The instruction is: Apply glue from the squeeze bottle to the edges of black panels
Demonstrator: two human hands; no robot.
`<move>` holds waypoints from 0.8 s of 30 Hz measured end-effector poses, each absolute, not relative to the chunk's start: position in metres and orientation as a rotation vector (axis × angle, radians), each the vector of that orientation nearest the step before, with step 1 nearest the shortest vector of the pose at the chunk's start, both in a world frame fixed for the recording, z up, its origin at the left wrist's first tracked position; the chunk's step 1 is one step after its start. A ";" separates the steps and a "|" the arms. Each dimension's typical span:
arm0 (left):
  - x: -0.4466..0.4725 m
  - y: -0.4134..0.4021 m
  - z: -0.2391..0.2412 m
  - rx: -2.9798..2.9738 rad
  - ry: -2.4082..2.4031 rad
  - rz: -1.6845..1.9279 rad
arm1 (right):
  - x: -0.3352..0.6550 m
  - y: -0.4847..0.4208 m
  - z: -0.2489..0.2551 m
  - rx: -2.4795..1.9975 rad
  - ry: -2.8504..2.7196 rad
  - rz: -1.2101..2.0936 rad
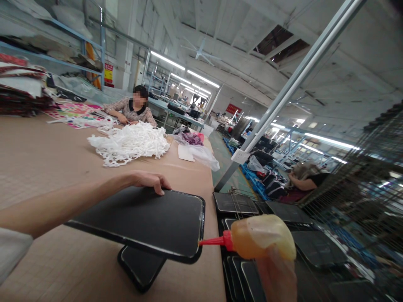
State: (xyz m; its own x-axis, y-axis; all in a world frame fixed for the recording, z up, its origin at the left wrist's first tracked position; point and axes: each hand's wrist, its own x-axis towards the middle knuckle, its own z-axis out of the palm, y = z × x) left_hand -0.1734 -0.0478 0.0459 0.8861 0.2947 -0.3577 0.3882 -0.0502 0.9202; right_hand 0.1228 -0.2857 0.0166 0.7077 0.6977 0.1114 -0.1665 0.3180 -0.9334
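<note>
My left hand [151, 181] grips the far edge of a black rectangular panel [147, 222] with rounded corners, its thumb lying on the top face. A pale, glossy line runs along the panel's rim. In my right hand [278, 272], partly blurred, is a squeeze bottle [261, 237] of amber liquid, probably glue, with a red nozzle. The bottle lies tilted nearly level, and its tip meets the panel's right edge near the front corner. Beneath the held panel, a second black panel [141, 266] rests at an angle on the brown table [78, 272].
More black panels [317, 247] are stacked at the right, beyond the table edge. A heap of white lacy scraps [132, 142] lies farther back, near a seated person [135, 107]. A slanted metal post [283, 84] rises beside the table. Wire racks [362, 180] stand far right.
</note>
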 end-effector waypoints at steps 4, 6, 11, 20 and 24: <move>-0.176 -0.045 0.041 1.630 0.551 -0.079 | 0.131 -0.287 0.003 -1.194 -0.648 0.496; -0.177 -0.045 0.038 1.620 0.570 -0.067 | 0.134 -0.288 -0.003 -1.218 -0.649 0.447; -0.180 -0.043 0.031 1.583 0.584 -0.034 | 0.139 -0.291 -0.010 -1.292 -0.673 0.309; -0.180 -0.047 0.013 1.453 0.653 0.105 | 0.135 -0.291 -0.027 -1.266 -0.767 -0.005; -0.178 -0.049 -0.002 1.389 0.680 0.162 | 0.141 -0.302 -0.045 -1.344 -0.731 -0.010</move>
